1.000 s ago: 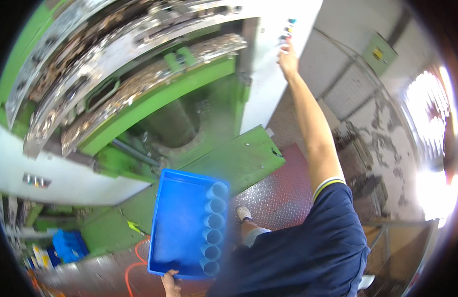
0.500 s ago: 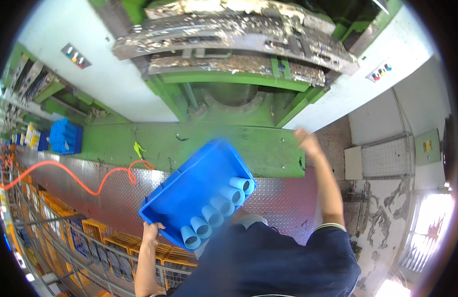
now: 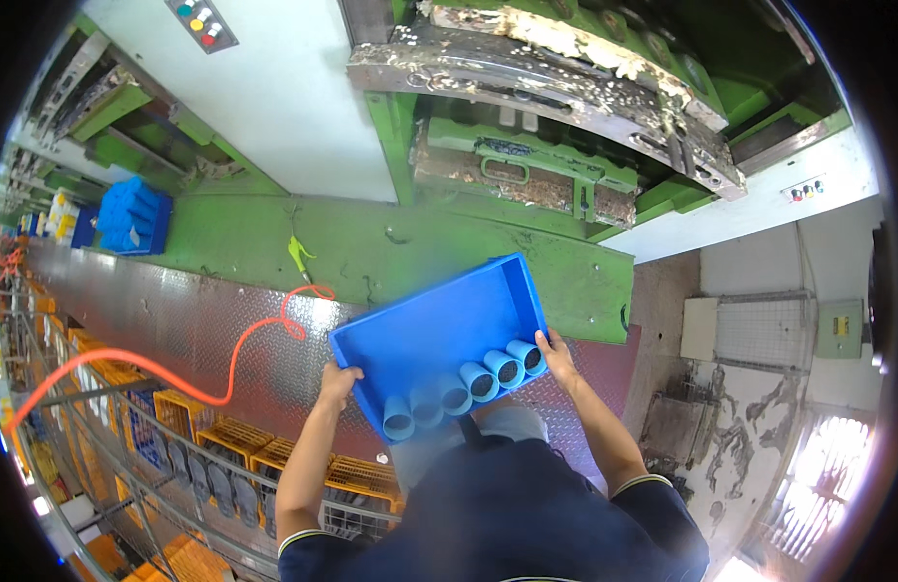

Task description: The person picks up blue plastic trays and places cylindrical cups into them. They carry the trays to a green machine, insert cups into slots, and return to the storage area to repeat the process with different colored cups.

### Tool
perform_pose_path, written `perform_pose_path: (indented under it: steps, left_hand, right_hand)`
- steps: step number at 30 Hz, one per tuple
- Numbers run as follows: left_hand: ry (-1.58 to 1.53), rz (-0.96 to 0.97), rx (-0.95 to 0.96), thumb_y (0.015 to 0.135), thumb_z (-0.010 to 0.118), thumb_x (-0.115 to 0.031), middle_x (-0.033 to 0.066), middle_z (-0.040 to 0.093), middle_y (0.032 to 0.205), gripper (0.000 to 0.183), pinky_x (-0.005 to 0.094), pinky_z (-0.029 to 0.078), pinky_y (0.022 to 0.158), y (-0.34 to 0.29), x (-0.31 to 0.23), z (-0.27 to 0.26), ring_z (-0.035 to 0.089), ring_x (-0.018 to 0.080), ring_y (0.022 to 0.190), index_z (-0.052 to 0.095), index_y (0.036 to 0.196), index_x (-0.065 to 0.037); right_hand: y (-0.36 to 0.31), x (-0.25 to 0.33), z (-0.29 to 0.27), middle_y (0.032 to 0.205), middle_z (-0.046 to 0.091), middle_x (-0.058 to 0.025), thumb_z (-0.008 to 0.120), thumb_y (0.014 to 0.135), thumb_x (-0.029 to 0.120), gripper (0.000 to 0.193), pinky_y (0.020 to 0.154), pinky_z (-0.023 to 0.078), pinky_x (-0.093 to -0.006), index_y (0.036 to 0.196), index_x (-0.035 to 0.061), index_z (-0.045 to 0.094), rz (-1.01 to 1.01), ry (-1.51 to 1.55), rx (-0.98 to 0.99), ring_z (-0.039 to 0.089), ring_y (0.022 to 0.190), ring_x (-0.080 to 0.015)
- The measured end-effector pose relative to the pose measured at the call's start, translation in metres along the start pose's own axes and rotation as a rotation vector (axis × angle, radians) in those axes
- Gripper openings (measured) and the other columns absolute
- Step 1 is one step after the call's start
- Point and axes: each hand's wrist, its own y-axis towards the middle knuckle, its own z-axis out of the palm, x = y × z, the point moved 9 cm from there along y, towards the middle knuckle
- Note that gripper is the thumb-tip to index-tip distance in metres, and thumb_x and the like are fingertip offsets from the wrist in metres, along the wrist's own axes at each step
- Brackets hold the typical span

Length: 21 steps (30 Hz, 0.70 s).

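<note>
A blue plastic tray is held tilted in front of my body. My left hand grips its left side, thumb over the rim. On the opposite short side, my right hand closes on the right edge. Several light-blue cups stand in a row along the tray's near side, their round mouths showing. Dark stuff shows inside some of them; haze blurs the cups at the left. The rest of the tray floor is bare.
Ahead stands a green press with crusted metal plates. A green ledge runs before it, with a yellow-green air gun on an orange hose. Blue bins sit far left. Yellow crates line a railing at lower left.
My right hand has come down from the press side and taken hold of the tray's right edge. The tray has shifted right and turned toward level. The view has swung left.
</note>
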Motion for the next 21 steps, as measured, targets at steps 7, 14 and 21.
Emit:
perform_pose_path:
  steps: [7,14,21]
  left_hand:
    - [0.284,0.252,-0.302,0.078,0.074,-0.011,0.0211,0.072,0.088,0.024,0.0458,0.054,0.077,0.174,-0.017,-0.013,0.071,0.0381,0.084,0.070,0.099,-0.001]
    - [0.460,0.318,-0.421,0.083,0.070,-0.012,0.0274,0.069,0.096,0.026,0.0512,0.053,0.082,0.302,-0.046,-0.079,0.066,0.0468,0.093,0.064,0.104,0.002]
    - [0.562,0.225,-0.505,0.081,0.072,-0.012,0.0267,0.070,0.102,0.030,0.0502,0.053,0.087,0.380,-0.052,-0.130,0.066,0.0447,0.101,0.064,0.106,0.002]
  right_hand:
    - [0.057,0.019,0.077,0.146,0.051,-0.0181,0.058,0.096,0.054,0.071,0.114,0.034,-0.0384,0.149,0.0091,0.043,-0.008,-0.186,-0.174,0.047,0.136,-0.0313]
    - [0.155,0.031,0.199,0.129,0.064,-0.0190,0.065,0.095,0.041,0.067,0.102,0.045,-0.0359,0.147,0.0034,0.046,0.111,-0.124,-0.036,0.060,0.119,-0.0262]
    - [0.230,0.076,0.269,0.131,0.064,-0.0193,0.068,0.091,0.036,0.070,0.104,0.046,-0.0391,0.149,0.0076,0.043,0.035,-0.110,0.089,0.060,0.123,-0.0321]
